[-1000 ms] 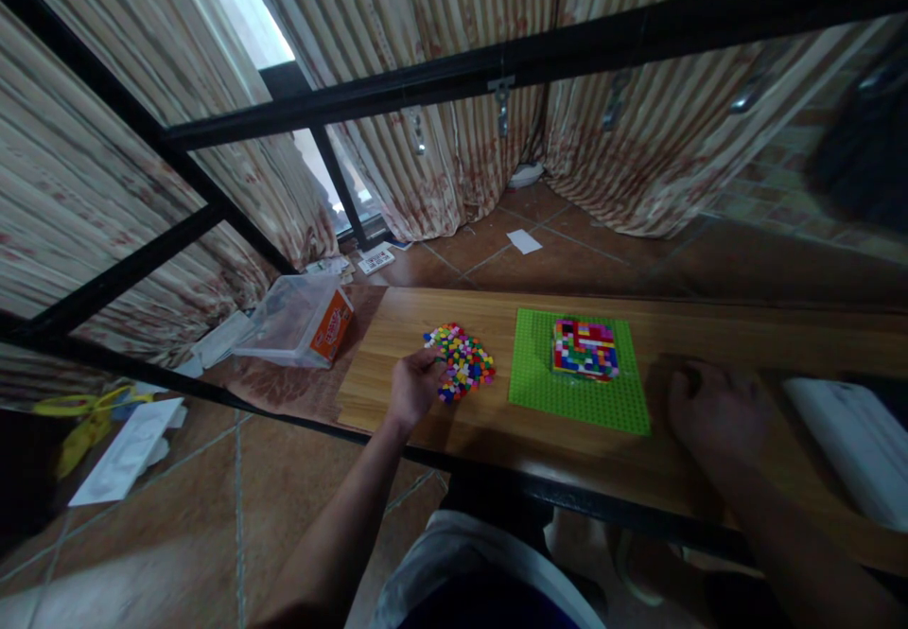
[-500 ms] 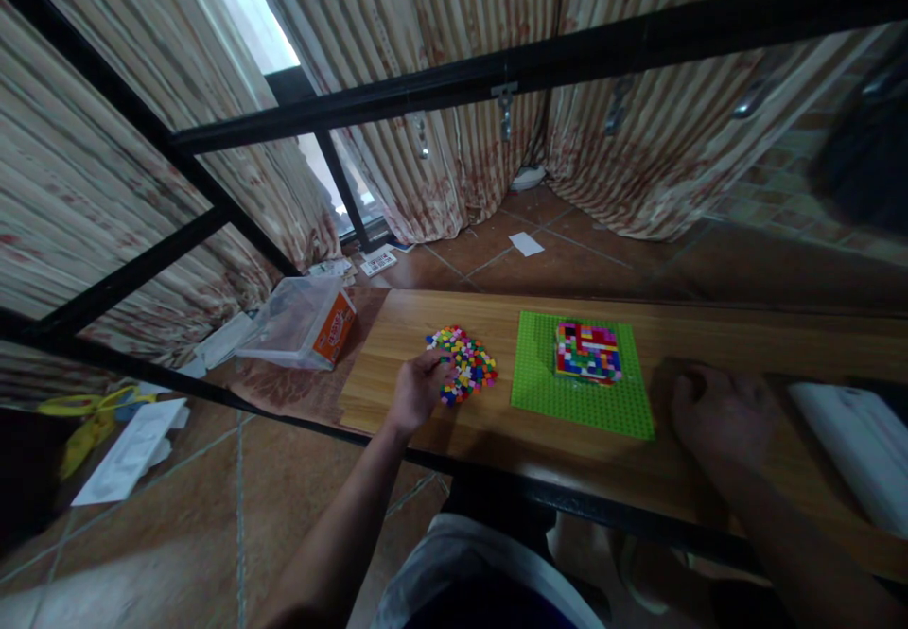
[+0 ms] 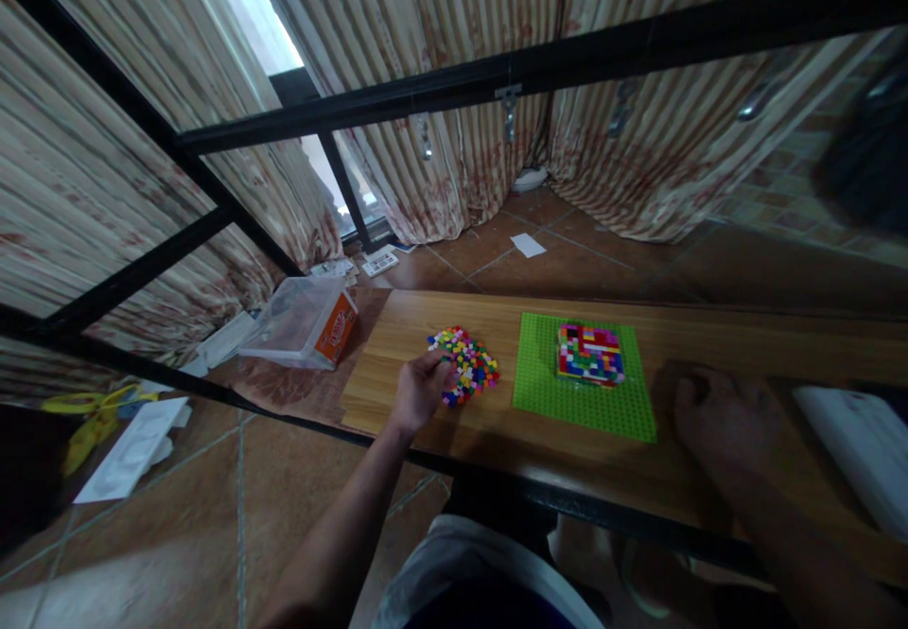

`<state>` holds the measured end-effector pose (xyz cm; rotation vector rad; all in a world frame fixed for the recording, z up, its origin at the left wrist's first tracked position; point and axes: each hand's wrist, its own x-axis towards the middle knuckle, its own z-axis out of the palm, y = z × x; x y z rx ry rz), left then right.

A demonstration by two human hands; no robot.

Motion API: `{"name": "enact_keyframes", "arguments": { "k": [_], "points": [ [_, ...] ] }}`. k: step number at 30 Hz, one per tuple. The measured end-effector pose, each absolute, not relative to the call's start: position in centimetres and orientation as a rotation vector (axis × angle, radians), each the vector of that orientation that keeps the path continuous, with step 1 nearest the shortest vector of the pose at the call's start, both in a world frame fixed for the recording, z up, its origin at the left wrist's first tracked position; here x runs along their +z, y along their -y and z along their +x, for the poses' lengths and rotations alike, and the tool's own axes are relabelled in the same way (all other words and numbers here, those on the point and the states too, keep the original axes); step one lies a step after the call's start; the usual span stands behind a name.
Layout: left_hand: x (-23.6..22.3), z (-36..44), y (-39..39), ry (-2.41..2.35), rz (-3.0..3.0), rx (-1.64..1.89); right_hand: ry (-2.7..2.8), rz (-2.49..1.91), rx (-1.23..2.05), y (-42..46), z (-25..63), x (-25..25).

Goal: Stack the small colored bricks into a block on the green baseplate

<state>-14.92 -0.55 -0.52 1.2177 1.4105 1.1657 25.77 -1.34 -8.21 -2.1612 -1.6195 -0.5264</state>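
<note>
The left hand [image 3: 420, 391], fingers narrowed, is at the heap of small bricks [image 3: 471, 364] on the counter [image 3: 397, 326] — whether it grips one is unclear; next, a brick block [image 3: 591, 355] on a green baseplate [image 3: 533, 364] — then the right hand [image 3: 727, 421], its grip too dim to tell

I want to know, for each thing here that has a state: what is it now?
Bricks: loose, heaped.
Block: assembled, on baseplate.
Baseplate: flat, partly covered.
Left hand: fingers at the bricks; whether one is held, unclear.
Right hand: loosely curled, right of the baseplate.
Curtains: parted at left, bright gap showing.
</note>
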Motion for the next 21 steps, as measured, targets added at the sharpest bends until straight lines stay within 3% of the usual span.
{"name": "enact_keyframes", "arguments": {
  "k": [5, 13, 21],
  "points": [
    [-0.8, -15.2, 0.5, -1.461, 1.245, 1.106, 1.595, -2.190, -0.492, 1.4, 25.7, -8.3],
    [0.6, -15.9, -0.1, -1.704, 1.919, 0.659, 1.601, -2.183, -0.503, 1.5, 25.5, -8.1],
    [0.6, -15.7, -0.8, -1.838, 2.092, 0.398, 1.578, -2.205, -0.408, 1.2, 25.9, -8.6]
  ]
}}
